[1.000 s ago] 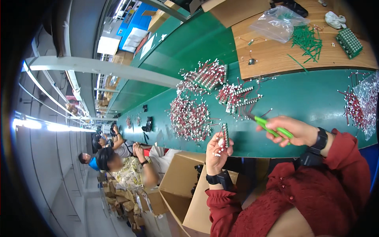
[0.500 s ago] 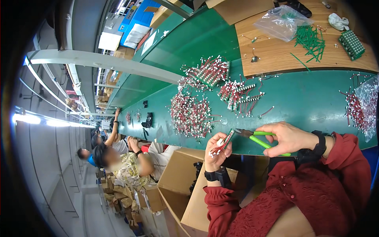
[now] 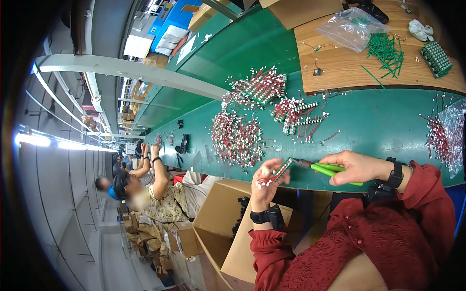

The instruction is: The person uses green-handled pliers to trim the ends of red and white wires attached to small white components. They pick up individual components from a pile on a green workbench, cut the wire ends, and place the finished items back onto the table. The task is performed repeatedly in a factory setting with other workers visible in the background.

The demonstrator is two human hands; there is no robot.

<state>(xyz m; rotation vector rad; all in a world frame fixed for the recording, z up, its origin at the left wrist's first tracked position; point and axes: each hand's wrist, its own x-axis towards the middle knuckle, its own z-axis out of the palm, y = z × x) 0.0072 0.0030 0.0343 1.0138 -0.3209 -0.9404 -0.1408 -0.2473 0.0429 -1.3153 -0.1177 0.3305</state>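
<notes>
My left hand (image 3: pixel 262 193) holds a narrow green circuit board strip (image 3: pixel 282 169) with red wires and white connectors, just over the table's near edge. Its fingers are slightly blurred. My right hand (image 3: pixel 358 167) is wrapped round green-handled cutting pliers (image 3: pixel 331 169), the handles squeezed close together. The dark jaws point at the strip's far end; whether they touch it I cannot tell. Beyond my left hand lies a heap of small wired boards (image 3: pixel 235 138). Behind it are wired board panels (image 3: pixel 264 88), with several wired strips (image 3: pixel 297 115) beside them.
A wooden board (image 3: pixel 335 80) at the back right carries green offcuts (image 3: pixel 386 54), a clear bag (image 3: pixel 352 30) and a board stack (image 3: pixel 436 59). Bubble wrap (image 3: pixel 454 136) lies far right by more wired parts. An open cardboard box (image 3: pixel 216 206) stands below the table edge. Co-workers sit left.
The plier handles have come together from spread, and the jaws sit slightly farther right. My left fingers have shifted around the strip. A co-worker at left has raised both arms.
</notes>
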